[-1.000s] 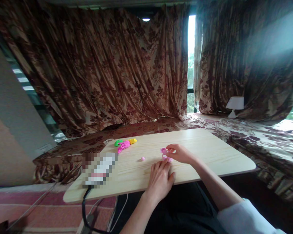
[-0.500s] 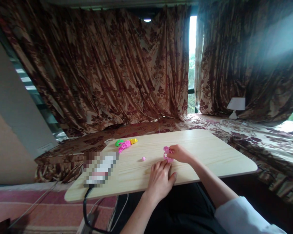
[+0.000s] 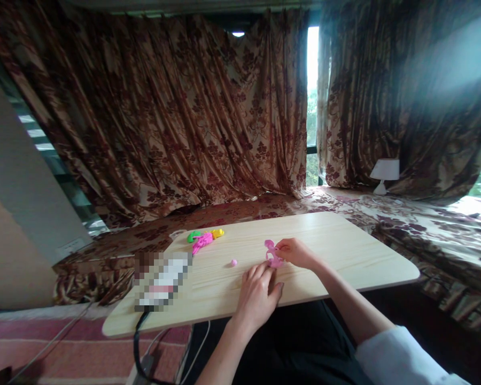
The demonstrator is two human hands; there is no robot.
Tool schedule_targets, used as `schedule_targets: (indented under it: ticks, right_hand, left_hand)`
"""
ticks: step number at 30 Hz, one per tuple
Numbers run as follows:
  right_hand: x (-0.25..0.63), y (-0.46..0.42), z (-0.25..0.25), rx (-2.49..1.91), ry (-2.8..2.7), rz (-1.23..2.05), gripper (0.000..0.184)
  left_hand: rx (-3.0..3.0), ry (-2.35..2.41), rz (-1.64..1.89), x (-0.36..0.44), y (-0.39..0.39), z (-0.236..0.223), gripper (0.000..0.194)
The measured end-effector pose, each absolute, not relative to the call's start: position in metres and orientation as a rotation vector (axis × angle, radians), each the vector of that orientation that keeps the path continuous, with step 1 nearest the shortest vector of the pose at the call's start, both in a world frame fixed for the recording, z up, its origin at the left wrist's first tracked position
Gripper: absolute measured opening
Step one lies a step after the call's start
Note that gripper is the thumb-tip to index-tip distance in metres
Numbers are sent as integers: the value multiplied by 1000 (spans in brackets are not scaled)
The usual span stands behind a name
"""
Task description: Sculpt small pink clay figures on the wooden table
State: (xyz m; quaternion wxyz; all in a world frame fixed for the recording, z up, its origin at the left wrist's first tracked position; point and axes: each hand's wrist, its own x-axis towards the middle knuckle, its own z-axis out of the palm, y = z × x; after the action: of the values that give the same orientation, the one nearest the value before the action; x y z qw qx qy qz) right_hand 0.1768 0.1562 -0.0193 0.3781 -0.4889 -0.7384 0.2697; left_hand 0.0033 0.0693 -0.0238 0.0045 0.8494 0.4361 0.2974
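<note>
A small pink clay figure (image 3: 271,253) stands on the light wooden table (image 3: 344,251). My right hand (image 3: 296,252) pinches its right side with thumb and fingertips. My left hand (image 3: 255,297) rests on the table just below the figure, fingers stretched toward it and touching its base. A tiny pink clay ball (image 3: 233,262) lies to the left of both hands.
Green, pink and yellow clay pieces (image 3: 203,237) lie at the table's far left corner. A blurred-out flat object (image 3: 162,279) with a black cable sits at the left edge. Patterned curtains hang behind, and a small white lamp (image 3: 383,172) stands at the right.
The pink figure has been turned slightly and stands more upright under my right fingers. My left hand has shifted a little left and nearer to me.
</note>
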Motion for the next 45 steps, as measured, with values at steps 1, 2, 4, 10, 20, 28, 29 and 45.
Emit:
schedule_targets:
  ticks: [1, 2, 4, 10, 20, 28, 29, 45]
  right_hand:
    - [177, 156, -20, -1245, -1892, 688, 23]
    - [178, 156, -20, -1243, -1898, 678, 23]
    - [180, 154, -21, -1246, -1906, 637, 22]
    - [189, 140, -21, -1304, -2046, 438, 24]
    - [189, 133, -27, -1371, -2107, 295, 33]
    - [188, 107, -26, -1384, -2244, 0, 32]
    - [187, 104, -26, -1385, -2241, 1, 32]
    - [178, 89, -22, -1389, -2331, -127, 38]
  left_hand:
    - [2658, 1375, 953, 1, 70, -24, 34]
    - [2654, 1396, 970, -2, 72, -24, 32]
    - [2644, 1477, 985, -7, 76, -25, 28]
    - [2651, 1664, 894, -5, 92, -27, 32]
    - [2663, 1640, 766, -1, 98, -30, 36]
    - [2702, 1614, 767, -5, 94, -30, 38]
    - [2702, 1615, 765, -5, 94, -30, 38]
    - [2739, 1524, 873, -4, 82, -26, 33]
